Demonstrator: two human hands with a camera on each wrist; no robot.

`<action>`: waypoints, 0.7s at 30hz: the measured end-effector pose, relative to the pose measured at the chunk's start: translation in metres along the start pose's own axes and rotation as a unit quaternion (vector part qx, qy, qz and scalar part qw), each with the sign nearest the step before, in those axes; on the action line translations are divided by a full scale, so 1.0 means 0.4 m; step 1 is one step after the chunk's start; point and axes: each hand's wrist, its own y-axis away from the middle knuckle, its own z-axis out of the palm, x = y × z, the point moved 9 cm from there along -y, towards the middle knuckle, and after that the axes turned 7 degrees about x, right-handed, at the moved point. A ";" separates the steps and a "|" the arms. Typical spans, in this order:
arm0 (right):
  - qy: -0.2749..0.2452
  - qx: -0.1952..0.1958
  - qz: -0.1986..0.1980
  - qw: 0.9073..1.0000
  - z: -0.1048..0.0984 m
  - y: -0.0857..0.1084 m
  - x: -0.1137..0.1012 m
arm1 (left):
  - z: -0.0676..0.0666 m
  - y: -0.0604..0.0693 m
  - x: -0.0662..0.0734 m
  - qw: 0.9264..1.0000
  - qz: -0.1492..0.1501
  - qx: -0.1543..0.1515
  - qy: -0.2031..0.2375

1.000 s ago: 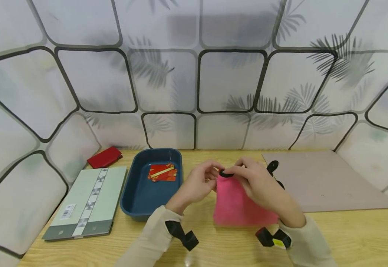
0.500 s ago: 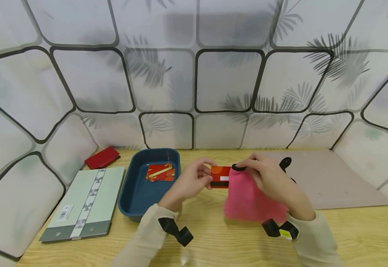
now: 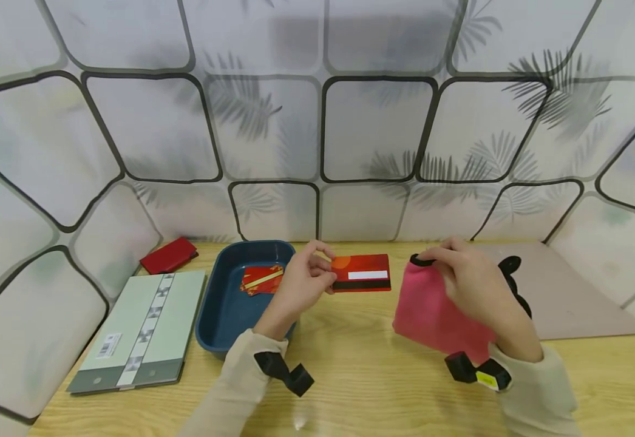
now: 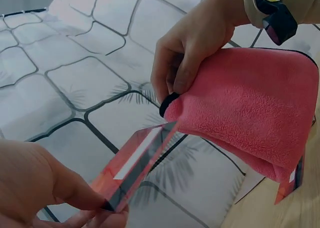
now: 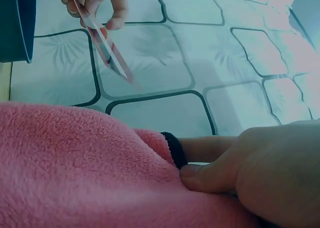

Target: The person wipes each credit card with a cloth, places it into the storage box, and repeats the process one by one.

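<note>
My left hand (image 3: 301, 279) pinches the left end of a red card (image 3: 361, 267) with a white strip and a black stripe, held above the table. The right hand (image 3: 476, 282) grips a pink fleecy cloth (image 3: 438, 309) by its black-edged corner, fingers and thumb around it. A gap separates card and cloth in the head view. From the left wrist, the card (image 4: 135, 163) slants up past the left thumb, and a second red piece (image 4: 290, 185) shows below the cloth's lower edge, mostly hidden. Black curved shapes (image 3: 510, 265) stick out behind the right hand; their kind is unclear.
Left of centre stands a blue tray (image 3: 216, 321) with several red-and-gold cards (image 3: 260, 280) in it. A pale green folder (image 3: 142, 328) lies left of it, a red wallet-like item (image 3: 169, 255) behind that. At the right a pinkish-grey mat (image 3: 574, 297) covers the wooden table (image 3: 361, 388).
The red card has come into view from behind the cloth and moved clear of it leftward with the left hand. The right hand has shifted right, carrying the cloth.
</note>
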 end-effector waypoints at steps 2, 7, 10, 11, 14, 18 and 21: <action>0.004 0.005 0.001 1.000 -0.006 0.001 -0.002 | -0.007 0.001 0.005 1.000 0.010 0.014 -0.011; 0.011 0.026 -0.005 1.000 -0.020 0.003 -0.006 | 0.009 0.005 0.013 0.999 0.041 0.003 -0.018; 0.007 0.036 -0.012 0.999 -0.025 0.003 -0.009 | 0.019 0.007 0.011 0.999 0.038 -0.003 -0.005; 0.005 0.040 -0.016 0.999 -0.026 0.003 -0.011 | 0.019 0.007 0.009 0.999 0.034 -0.001 0.001; -0.001 0.053 -0.027 0.998 -0.030 -0.001 -0.016 | 0.016 0.003 0.003 1.000 0.027 0.010 0.012; -0.020 0.062 -0.034 0.997 -0.035 -0.006 -0.024 | 0.004 -0.002 -0.005 0.999 0.020 0.035 0.007; -0.033 0.067 -0.035 0.997 -0.038 -0.006 -0.030 | -0.004 -0.003 -0.018 0.999 0.003 0.050 0.003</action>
